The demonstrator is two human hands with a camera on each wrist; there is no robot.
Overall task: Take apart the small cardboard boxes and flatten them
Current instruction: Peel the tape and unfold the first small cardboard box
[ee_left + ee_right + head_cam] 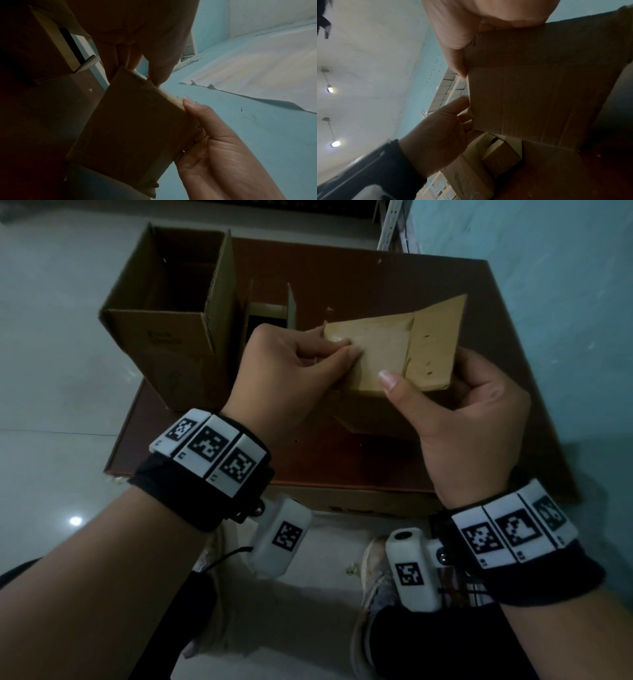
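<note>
Wrist bands [209, 455], brown board [376, 460] (on pale floor), teal wall [548, 268]

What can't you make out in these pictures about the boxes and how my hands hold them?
- Head view: right hand fingers, hidden behind the small box.
- Head view: print on the tall open box, too dim and small.
- Left wrist view: left hand grip point, dark.
</note>
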